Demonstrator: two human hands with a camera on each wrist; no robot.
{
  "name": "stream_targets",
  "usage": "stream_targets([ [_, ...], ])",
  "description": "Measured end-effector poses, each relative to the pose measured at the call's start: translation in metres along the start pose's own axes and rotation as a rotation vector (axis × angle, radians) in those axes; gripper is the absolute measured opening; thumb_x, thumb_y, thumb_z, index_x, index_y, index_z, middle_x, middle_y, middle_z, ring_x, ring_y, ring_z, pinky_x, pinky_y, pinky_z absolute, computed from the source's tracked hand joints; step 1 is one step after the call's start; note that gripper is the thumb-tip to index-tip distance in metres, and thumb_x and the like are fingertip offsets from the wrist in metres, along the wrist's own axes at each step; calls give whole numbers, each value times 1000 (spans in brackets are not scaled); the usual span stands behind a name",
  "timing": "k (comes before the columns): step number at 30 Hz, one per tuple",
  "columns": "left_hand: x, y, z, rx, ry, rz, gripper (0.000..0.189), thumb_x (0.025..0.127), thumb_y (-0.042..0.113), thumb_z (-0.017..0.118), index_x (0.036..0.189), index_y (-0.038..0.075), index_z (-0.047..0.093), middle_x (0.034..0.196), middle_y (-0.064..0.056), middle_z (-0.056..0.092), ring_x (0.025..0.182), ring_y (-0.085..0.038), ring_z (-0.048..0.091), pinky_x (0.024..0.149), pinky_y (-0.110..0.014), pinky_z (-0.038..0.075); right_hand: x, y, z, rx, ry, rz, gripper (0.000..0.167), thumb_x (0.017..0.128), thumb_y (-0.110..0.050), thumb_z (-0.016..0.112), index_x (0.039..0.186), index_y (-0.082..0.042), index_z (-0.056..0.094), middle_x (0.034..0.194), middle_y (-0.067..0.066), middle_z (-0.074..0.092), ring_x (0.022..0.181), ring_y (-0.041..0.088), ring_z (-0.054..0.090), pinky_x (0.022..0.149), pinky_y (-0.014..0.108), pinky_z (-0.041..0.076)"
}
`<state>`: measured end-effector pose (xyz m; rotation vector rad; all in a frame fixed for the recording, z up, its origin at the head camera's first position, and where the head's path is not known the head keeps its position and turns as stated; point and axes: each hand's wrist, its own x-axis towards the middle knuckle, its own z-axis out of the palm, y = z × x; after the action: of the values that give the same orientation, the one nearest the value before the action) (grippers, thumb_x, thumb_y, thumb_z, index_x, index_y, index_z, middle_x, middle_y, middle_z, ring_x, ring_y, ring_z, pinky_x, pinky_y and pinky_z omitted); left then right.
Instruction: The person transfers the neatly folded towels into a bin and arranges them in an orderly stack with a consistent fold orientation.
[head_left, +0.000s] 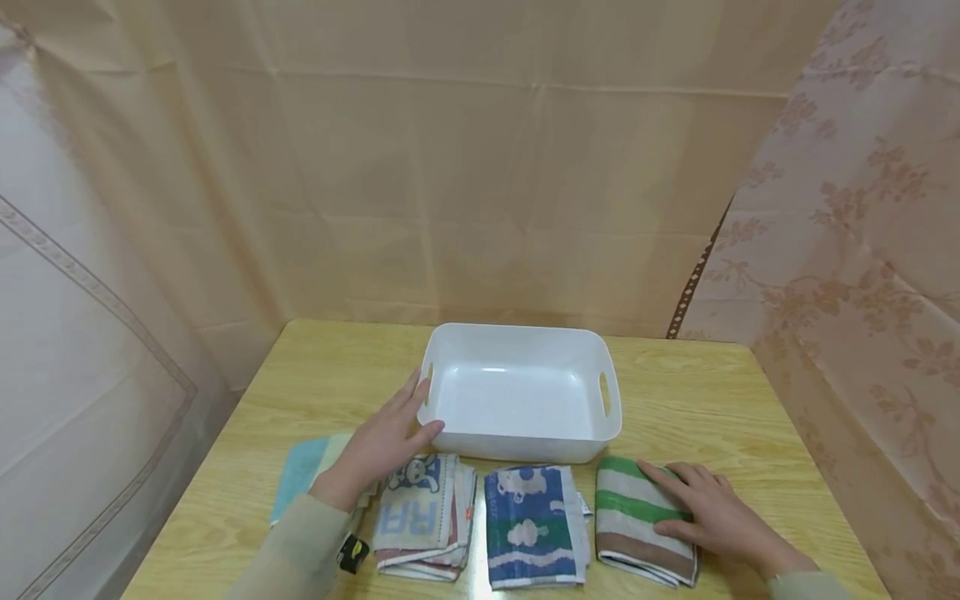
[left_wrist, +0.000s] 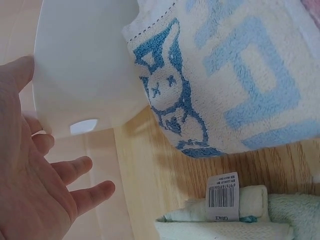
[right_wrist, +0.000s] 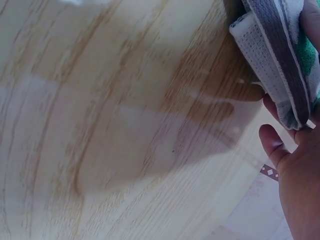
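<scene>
A white plastic bin (head_left: 517,450) with handle holes stands mid-table. My left hand (head_left: 386,442) is at its left end, thumb at the front corner and fingers by the handle hole. In the left wrist view, that hand's fingers (left_wrist: 75,170) are spread beside the bin wall (left_wrist: 90,60). My right hand (head_left: 716,517) rests on a folded towel striped green, white and brown (head_left: 637,521). In the right wrist view, the folded edge of that striped towel (right_wrist: 270,60) lies against the fingers. A folded towel with a rabbit figure and letters (head_left: 412,508) lies just below the left hand.
Between the rabbit towel and the striped one lies a blue-and-green patterned towel (head_left: 528,525). An aqua and pale-yellow towel (head_left: 300,471) lies at the left, partly hidden by the left arm. A beige curtain (head_left: 480,167) hangs behind the wooden table (head_left: 697,392).
</scene>
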<state>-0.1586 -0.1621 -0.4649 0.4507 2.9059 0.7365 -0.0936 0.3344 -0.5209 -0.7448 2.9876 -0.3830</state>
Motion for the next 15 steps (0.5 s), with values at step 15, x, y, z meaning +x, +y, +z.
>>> stream_targets([
  [15, 1, 1, 0, -15, -37, -50, 85, 100, 68, 44, 165, 23, 13, 172, 4, 0, 153, -34, 26, 114, -63, 36, 5, 1, -2, 57, 8, -34, 84, 81, -63, 72, 150, -20, 51, 110, -11, 49, 92, 0, 47, 81, 38, 38],
])
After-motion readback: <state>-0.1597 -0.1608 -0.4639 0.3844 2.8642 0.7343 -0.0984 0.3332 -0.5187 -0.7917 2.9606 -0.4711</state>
